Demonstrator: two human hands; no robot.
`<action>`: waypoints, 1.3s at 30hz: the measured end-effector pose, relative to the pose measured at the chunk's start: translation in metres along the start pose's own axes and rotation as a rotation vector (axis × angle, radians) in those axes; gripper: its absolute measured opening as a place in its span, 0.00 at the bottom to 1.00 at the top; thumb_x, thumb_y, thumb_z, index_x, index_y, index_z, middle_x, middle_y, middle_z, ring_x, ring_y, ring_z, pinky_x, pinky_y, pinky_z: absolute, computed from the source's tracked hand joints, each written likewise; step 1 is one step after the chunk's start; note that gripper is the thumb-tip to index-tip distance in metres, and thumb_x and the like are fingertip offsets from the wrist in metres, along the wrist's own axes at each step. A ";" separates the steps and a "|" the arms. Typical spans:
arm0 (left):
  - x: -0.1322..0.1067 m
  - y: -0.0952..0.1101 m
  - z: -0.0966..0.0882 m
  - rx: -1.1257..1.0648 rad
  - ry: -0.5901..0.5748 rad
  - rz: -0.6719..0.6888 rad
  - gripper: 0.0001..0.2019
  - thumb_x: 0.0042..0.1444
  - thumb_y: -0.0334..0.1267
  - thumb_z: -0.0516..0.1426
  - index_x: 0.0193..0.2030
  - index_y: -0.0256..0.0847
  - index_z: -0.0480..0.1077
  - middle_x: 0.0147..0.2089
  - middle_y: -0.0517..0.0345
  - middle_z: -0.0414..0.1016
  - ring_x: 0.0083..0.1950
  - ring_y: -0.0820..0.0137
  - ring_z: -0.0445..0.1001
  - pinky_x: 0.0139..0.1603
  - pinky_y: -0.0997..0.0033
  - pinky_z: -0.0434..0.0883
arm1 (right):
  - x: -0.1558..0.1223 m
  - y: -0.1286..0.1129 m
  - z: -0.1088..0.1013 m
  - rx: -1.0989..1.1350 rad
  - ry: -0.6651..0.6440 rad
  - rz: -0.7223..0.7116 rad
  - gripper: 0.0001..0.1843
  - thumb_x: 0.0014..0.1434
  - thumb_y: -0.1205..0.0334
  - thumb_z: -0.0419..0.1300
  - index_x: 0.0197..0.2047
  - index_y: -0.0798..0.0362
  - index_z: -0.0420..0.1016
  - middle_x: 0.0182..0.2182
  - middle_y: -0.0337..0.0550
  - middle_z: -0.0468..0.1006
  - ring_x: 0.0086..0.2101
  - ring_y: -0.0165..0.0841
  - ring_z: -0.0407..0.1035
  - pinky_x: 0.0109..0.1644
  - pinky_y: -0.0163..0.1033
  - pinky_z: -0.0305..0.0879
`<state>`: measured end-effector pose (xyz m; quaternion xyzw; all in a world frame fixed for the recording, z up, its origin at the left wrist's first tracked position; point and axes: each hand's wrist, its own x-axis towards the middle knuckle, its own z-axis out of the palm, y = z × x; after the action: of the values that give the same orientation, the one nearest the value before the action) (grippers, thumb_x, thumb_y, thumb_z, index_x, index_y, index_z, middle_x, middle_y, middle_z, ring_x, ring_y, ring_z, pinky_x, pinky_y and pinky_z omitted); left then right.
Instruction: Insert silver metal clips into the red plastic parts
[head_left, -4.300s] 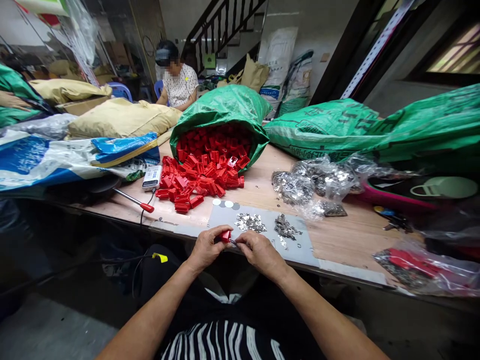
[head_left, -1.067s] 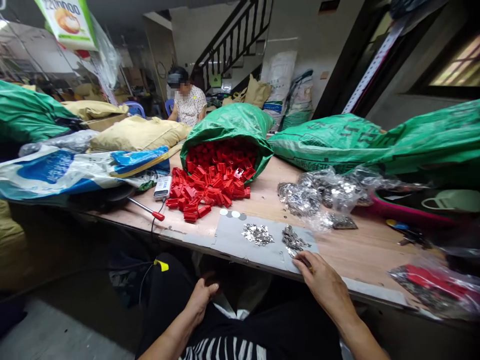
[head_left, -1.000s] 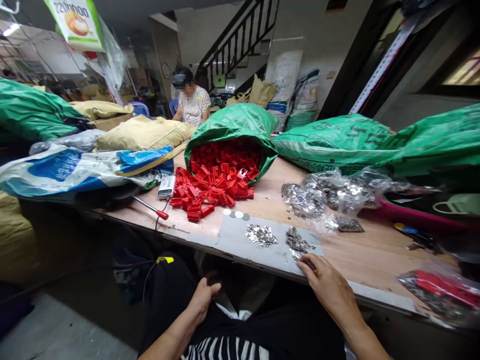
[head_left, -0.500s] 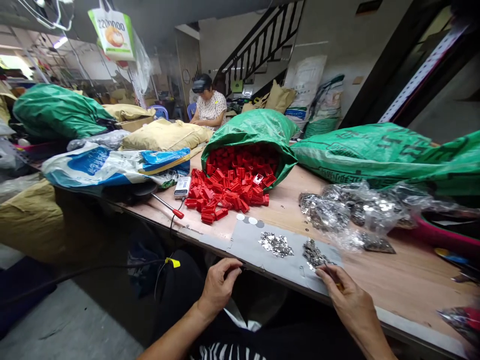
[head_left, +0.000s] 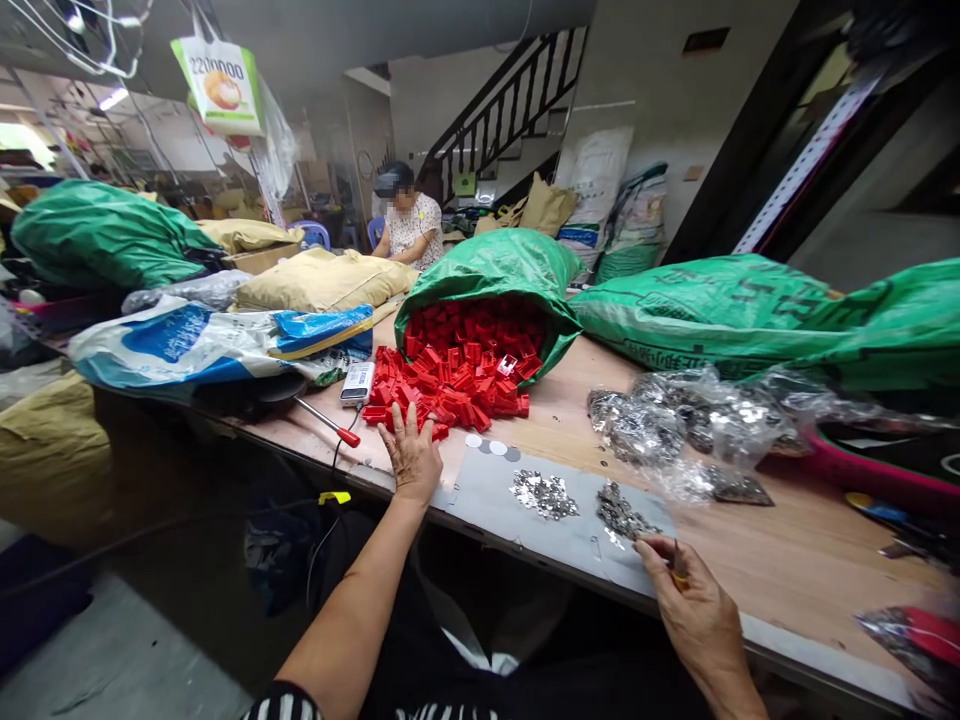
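My left hand [head_left: 411, 452] reaches out flat over the near edge of a heap of red plastic pieces [head_left: 450, 385], its fingers spread and touching them. The heap spills from an open green sack [head_left: 495, 270] lying on the wooden table [head_left: 787, 545]. My right hand [head_left: 686, 600] rests at the table's front edge, fingers pinched on a small yellowish tool beside a pile of small metal parts [head_left: 622, 512] on a grey sheet [head_left: 517, 530]. A second metal pile [head_left: 544, 494] lies to its left.
Clear bags of metal parts [head_left: 675, 420] lie right of centre, green sacks [head_left: 750, 310] behind. A red-handled tool [head_left: 330, 425], a small white device [head_left: 358, 380] and blue-white bags [head_left: 210, 340] sit left. Another person [head_left: 409, 220] sits at the far end.
My left hand rose from my lap and went forward onto the red pieces. My right hand stayed by the metal pile. The view swung left and up.
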<state>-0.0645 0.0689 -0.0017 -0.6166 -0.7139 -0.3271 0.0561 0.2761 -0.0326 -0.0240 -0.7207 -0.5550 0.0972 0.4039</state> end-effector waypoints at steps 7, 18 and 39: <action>0.010 0.001 0.001 -0.063 0.017 0.011 0.11 0.57 0.29 0.52 0.39 0.38 0.77 0.64 0.44 0.64 0.73 0.50 0.37 0.68 0.36 0.33 | -0.002 -0.002 -0.002 0.111 -0.010 -0.002 0.21 0.52 0.41 0.56 0.35 0.51 0.74 0.32 0.44 0.80 0.33 0.38 0.75 0.34 0.34 0.69; -0.069 0.046 -0.034 -1.181 -0.435 -0.231 0.08 0.59 0.41 0.54 0.36 0.39 0.68 0.35 0.54 0.76 0.38 0.64 0.77 0.36 0.64 0.75 | -0.006 -0.010 0.001 0.311 0.015 0.027 0.19 0.53 0.42 0.58 0.35 0.51 0.70 0.30 0.45 0.80 0.21 0.32 0.68 0.23 0.34 0.63; -0.142 0.054 -0.057 -1.782 -1.032 -0.868 0.18 0.49 0.38 0.65 0.46 0.33 0.72 0.34 0.53 0.76 0.27 0.75 0.76 0.24 0.82 0.63 | -0.007 -0.001 0.004 0.124 0.078 -0.014 0.23 0.53 0.39 0.55 0.35 0.51 0.72 0.30 0.45 0.80 0.31 0.37 0.75 0.34 0.35 0.68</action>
<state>-0.0003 -0.0800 -0.0043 -0.1970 -0.3168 -0.4188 -0.8279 0.2702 -0.0368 -0.0285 -0.6937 -0.5367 0.1004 0.4697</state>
